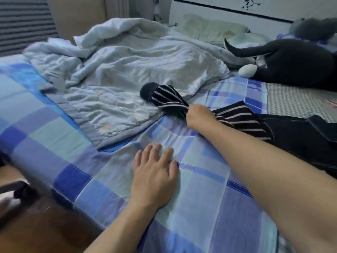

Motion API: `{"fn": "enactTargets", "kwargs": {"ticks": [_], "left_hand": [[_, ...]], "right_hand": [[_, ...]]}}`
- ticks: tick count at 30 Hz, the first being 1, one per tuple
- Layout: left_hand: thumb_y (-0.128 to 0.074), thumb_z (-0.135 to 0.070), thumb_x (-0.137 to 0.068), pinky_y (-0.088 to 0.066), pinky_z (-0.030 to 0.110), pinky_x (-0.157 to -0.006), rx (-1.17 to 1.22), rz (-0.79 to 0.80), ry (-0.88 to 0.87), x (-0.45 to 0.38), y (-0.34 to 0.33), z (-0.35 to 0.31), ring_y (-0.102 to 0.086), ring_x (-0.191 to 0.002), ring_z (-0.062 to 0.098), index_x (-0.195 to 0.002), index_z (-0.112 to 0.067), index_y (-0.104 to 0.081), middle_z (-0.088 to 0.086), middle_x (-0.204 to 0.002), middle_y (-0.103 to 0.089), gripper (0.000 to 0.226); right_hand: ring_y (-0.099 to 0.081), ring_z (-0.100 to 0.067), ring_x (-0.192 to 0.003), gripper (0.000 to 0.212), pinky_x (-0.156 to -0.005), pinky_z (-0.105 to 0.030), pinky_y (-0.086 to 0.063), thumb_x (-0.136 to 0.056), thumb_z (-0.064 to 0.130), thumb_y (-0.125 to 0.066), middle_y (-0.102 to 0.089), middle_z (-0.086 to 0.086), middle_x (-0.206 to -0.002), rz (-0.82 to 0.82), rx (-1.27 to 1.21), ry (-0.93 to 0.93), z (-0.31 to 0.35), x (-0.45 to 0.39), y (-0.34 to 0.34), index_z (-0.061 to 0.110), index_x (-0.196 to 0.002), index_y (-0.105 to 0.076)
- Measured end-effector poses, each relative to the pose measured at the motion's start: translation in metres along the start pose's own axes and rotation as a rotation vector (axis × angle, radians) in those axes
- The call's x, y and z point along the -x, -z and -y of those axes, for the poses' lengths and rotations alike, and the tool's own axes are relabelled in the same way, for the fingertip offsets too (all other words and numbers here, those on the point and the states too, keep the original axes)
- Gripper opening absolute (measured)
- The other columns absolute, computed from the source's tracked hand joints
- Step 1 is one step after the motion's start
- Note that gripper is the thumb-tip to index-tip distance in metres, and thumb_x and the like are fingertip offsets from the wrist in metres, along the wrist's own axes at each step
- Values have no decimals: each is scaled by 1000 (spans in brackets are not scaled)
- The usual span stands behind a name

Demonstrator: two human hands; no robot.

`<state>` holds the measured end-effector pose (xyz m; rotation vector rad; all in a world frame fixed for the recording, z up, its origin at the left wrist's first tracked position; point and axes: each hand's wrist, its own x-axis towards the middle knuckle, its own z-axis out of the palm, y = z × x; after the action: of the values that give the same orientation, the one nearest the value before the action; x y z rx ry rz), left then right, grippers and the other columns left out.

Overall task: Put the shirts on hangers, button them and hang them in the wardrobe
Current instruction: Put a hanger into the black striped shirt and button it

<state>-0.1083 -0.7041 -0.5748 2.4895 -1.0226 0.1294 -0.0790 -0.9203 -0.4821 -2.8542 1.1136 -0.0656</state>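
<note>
A black shirt with thin white stripes (pixel 238 115) lies stretched across the blue checked bed sheet (pixel 200 189). Its sleeve end (pixel 160 94) reaches onto the pale quilt. My right hand (pixel 198 115) grips the bunched striped fabric near the middle of the bed. A plain dark garment (pixel 300 143) lies to the right, partly under the striped shirt. My left hand (pixel 155 172) rests flat on the sheet with fingers straight, holding nothing. No hanger or wardrobe is in view.
A crumpled pale blue quilt (pixel 127 70) covers the far left of the bed. A dark plush toy (pixel 291 64) lies at the far right, beside a pillow (pixel 209 28) and the white headboard (pixel 255 10). The bed's edge and wooden floor (pixel 27 225) are at lower left.
</note>
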Motion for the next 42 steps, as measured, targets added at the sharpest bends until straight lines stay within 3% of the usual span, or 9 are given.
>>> {"fn": "enactTargets", "kwargs": {"ticks": [5,8,14,17,20,25,32,37,42], "left_hand": [[-36,-46,-97,-21,45,-120,147,132,109,0,25,-14,-40,-139,21,-134,-35,-55,-4,-144,-52,43],[-57,-32,-97,-37,37,-109,627,217,213,-5,71,-62,-54,-127,21,-140,-26,-54,0,-141,-58,44],[-58,-13,-96,-46,21,-87,1051,258,-87,49,132,-172,-64,-102,2,-118,-25,-68,-12,-111,-70,27],[-61,-16,-95,-49,22,-86,943,329,-265,82,119,-204,-65,-94,1,-110,-26,-72,-14,-102,-72,22],[-64,-28,-94,-42,29,-99,676,389,-506,114,89,-228,-57,-117,17,-127,-28,-68,-3,-123,-64,33],[-48,-60,-96,-21,48,-123,20,513,-659,145,51,-240,-11,-152,30,-154,-43,-28,1,-166,-11,64],[-49,-64,-95,-20,48,-123,-80,644,-678,132,44,-236,-7,-154,24,-155,-51,-23,-5,-168,-8,66],[-53,-63,-94,-23,50,-120,-68,688,-632,125,42,-241,-13,-151,23,-152,-51,-31,-9,-165,-15,63],[-50,-73,-89,-31,47,-113,-5,637,-477,122,43,-260,-27,-137,22,-133,-50,-47,-12,-146,-32,49]], "right_hand": [[-56,-37,-112,32,-78,-36,-34,-104,30,-38,-64,-18,-118,-235,-401,-132,-55,73,110,12,-109,-63],[-53,-32,-87,34,-69,-38,-31,-102,26,-40,-58,-8,-81,-439,-502,-228,-105,159,169,17,-71,-51],[-64,-30,-80,23,-79,-47,-56,-88,19,-53,-67,-11,-93,-571,-714,-700,-254,347,151,15,-104,-68],[-62,-28,-100,59,-80,-36,-50,-89,11,-62,-60,-9,-115,-359,-627,-930,-293,429,120,13,-146,-47],[-55,-29,-125,66,-89,-33,-47,-93,1,-62,-49,-14,-146,-274,-543,-951,-305,460,110,11,-154,-37],[-59,-27,-114,62,-101,-42,-50,-88,20,-64,-44,-9,-144,-425,-369,-715,-304,434,121,24,-147,-45],[-3,-28,-152,105,-122,-48,-21,-86,59,-66,1,2,-167,-146,-82,-387,-289,362,123,31,-160,2],[-44,-38,-133,45,-103,-42,-45,-92,20,-56,-52,-15,-142,79,69,-688,-311,328,136,9,-136,-53],[-64,-36,-102,30,-78,-36,-45,-102,32,-55,-67,-13,-102,-306,-196,-570,-340,342,192,4,-107,-65]]}}
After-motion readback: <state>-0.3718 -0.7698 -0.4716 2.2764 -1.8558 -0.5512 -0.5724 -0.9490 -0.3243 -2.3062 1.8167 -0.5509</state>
